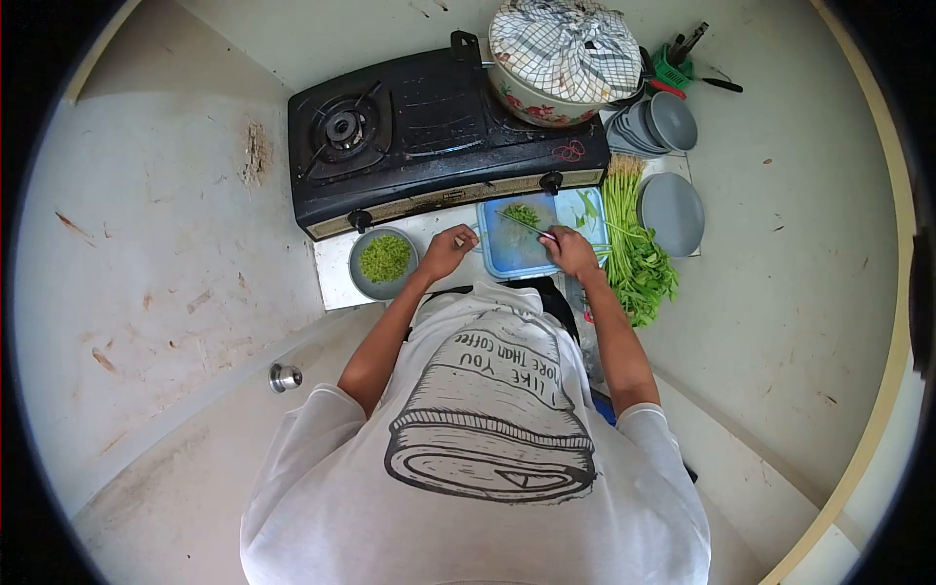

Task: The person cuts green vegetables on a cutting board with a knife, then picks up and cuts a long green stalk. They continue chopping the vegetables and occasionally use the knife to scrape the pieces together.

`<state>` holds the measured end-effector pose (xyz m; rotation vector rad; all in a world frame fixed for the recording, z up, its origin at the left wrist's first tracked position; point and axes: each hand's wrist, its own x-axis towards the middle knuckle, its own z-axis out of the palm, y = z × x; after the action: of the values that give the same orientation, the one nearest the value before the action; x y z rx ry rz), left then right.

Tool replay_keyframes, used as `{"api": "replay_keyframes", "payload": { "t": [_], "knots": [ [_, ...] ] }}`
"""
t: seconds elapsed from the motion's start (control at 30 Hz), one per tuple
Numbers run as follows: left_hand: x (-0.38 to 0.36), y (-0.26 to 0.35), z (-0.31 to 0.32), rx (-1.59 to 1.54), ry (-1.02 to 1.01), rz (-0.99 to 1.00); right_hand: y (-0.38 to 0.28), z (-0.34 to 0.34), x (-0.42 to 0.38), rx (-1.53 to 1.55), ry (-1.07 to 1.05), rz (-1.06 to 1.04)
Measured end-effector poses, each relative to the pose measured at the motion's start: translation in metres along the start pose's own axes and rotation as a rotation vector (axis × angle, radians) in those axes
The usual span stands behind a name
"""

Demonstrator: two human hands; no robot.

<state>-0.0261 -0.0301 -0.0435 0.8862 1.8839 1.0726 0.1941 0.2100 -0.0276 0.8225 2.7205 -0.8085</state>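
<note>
Closest to the camera, a white T-shirt [458, 429] printed with a dark drawing and lettering fills the view, and two bare forearms reach away from it to the bench [333, 283]. Right hand [570, 250] now: its grip is clenched around the handle of a knife [524, 223], the blade slanting away and to the left over a blue board [507, 260]. Left hand [450, 250] is at the board's left edge, fingers curled; whether that grip has hold of anything, I cannot tell. And there are the chopped greens [525, 212], a small heap on the board, just beyond the blade! Left of the board sits a grey bowl [387, 291] with a bright mound of cut green pieces [384, 258] inside. On the right, a big bunch of leafy stalks [632, 229], leaves toward the person, pale ends away, with a grey plate [673, 214] beside it. Further back stands the black stove [444, 136], red bands [568, 150] lying on its right side, and a flowered pot [536, 102] topped by a checked cloth [561, 49].
</note>
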Motion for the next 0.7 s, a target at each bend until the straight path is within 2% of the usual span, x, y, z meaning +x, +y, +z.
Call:
{"api": "replay_keyframes", "payload": {
  "t": [0.23, 0.47, 0.7],
  "knots": [
    [0.009, 0.008, -0.003, 0.023, -0.036, -0.021, -0.001, 0.019, -0.035, 0.1, 0.059, -0.05],
    [0.009, 0.001, 0.0, 0.057, -0.072, -0.024, 0.013, 0.021, -0.064, 0.003, -0.013, -0.034],
    [0.011, 0.004, 0.0, 0.054, -0.079, 0.005, 0.016, 0.013, -0.039, -0.018, 0.017, -0.068]
  ]
}}
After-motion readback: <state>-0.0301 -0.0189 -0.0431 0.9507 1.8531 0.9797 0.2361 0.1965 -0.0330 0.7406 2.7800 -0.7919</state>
